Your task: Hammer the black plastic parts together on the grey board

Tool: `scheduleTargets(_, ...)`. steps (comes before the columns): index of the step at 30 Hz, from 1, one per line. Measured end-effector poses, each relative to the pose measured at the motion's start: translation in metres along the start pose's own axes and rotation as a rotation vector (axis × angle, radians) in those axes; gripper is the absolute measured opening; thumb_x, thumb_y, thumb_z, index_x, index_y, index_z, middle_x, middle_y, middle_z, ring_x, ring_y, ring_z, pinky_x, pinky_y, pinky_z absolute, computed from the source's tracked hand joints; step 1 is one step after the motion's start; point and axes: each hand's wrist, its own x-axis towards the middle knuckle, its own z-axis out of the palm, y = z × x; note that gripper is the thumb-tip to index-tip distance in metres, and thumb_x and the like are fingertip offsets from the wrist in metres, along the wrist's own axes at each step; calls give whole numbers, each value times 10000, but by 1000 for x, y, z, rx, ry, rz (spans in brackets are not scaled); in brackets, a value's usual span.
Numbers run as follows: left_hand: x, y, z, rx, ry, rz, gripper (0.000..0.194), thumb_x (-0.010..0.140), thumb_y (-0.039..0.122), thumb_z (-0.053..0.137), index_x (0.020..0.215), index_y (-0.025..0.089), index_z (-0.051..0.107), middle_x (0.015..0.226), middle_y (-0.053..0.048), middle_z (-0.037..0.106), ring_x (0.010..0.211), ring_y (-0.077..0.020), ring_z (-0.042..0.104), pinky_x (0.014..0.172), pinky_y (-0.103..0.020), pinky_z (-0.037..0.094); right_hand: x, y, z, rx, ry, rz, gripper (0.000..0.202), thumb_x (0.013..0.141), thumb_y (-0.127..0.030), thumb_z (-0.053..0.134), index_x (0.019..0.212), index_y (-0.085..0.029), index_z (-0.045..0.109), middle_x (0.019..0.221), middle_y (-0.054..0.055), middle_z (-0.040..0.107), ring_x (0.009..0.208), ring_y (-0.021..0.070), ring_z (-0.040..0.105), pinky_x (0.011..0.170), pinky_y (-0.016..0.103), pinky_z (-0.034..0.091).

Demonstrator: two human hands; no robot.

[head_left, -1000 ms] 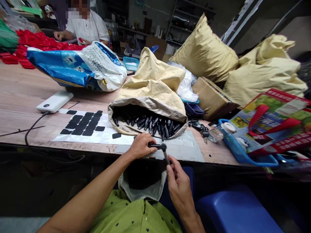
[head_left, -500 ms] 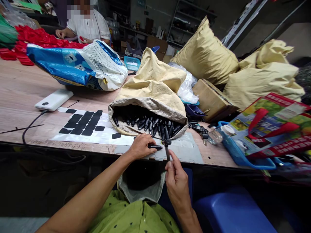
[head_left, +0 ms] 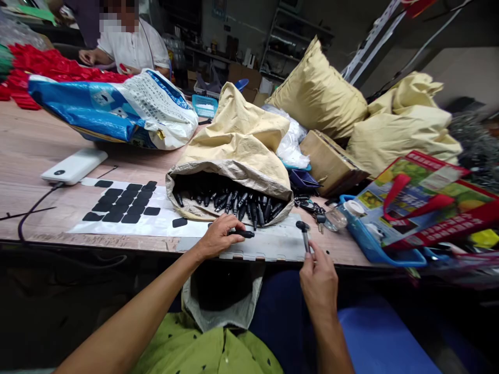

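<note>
My left hand (head_left: 219,236) holds a black pen-like piece (head_left: 242,234) just above the grey sheet (head_left: 273,241) at the table's front edge. To its right, my right hand (head_left: 319,270) grips a thin metal rod with a black round end (head_left: 303,226), pointing up and away from me. Behind both hands, a beige sack (head_left: 237,140) lies with its mouth toward me, and several similar black pieces (head_left: 234,201) lie in its opening. Black rounded patches (head_left: 123,203) sit in rows on a white sheet (head_left: 156,226) to the left.
A white power bank (head_left: 74,165) with a cable and a blue-white bag (head_left: 117,106) lie left. At right are keys (head_left: 320,218), a blue basket (head_left: 366,244) and a colourful bag (head_left: 424,202). An open grey sack (head_left: 222,306) is at my lap. A person (head_left: 132,44) sits across.
My right hand has moved right with the rod, away from the left hand and the sack's mouth. My left hand still holds the black piece. The whole view has shifted slightly.
</note>
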Motion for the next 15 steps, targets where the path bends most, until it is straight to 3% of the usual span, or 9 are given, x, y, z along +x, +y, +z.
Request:
scheduleTargets(3, -1, 0, -1, -9, -7, 26, 113, 907, 268, 662, 1001, 230, 710, 969, -23, 669, 966, -219, 531, 902, -345, 388, 25, 15, 3, -294, -93, 133, 430, 951, -201, 461, 1318, -199, 685, 1030, 149, 668, 891, 272, 632, 740, 357, 469)
scheduleTargets(7, -2, 1, 0, -21, 15, 71, 116, 933, 253, 623, 1013, 221, 701, 991, -27, 683, 975, -215, 535, 920, -349, 379, 37, 16, 14, -417, -49, 74, 392, 940, -199, 506, 1265, -219, 724, 986, 160, 653, 976, 326, 583, 754, 400, 442)
scheduleTargets(9, -2, 1, 0, -21, 23, 88, 117, 942, 256, 610, 1012, 218, 696, 991, -29, 691, 976, -214, 542, 919, -349, 382, 36, 5, 15, -331, 34, 14, 357, 919, -221, 548, 1224, -197, 731, 1024, 167, 647, 1005, 332, 569, 790, 422, 444)
scheduleTargets(11, -3, 1, 1, -21, 27, 97, 128, 951, 260, 593, 1020, 215, 691, 993, -34, 698, 982, -215, 548, 913, -347, 391, 30, -14, 12, -107, 36, -118, 333, 926, -283, 565, 1210, -179, 706, 1058, 152, 648, 1009, 305, 575, 825, 410, 455)
scheduleTargets(13, -4, 0, 2, -13, 27, 103, 144, 959, 269, 578, 1033, 215, 689, 1000, -38, 706, 984, -217, 555, 911, -350, 398, 21, -40, 6, 193, -139, -299, 315, 958, -373, 553, 1192, -192, 661, 1026, 101, 664, 961, 250, 599, 825, 359, 470)
scheduleTargets(15, -5, 0, 3, 16, 16, 123, 158, 968, 285, 568, 1042, 217, 689, 1006, -38, 713, 975, -216, 562, 914, -357, 398, 11, -66, 1, 309, -320, -393, 321, 946, -448, 597, 1157, -207, 614, 976, 61, 666, 906, 219, 608, 806, 322, 467)
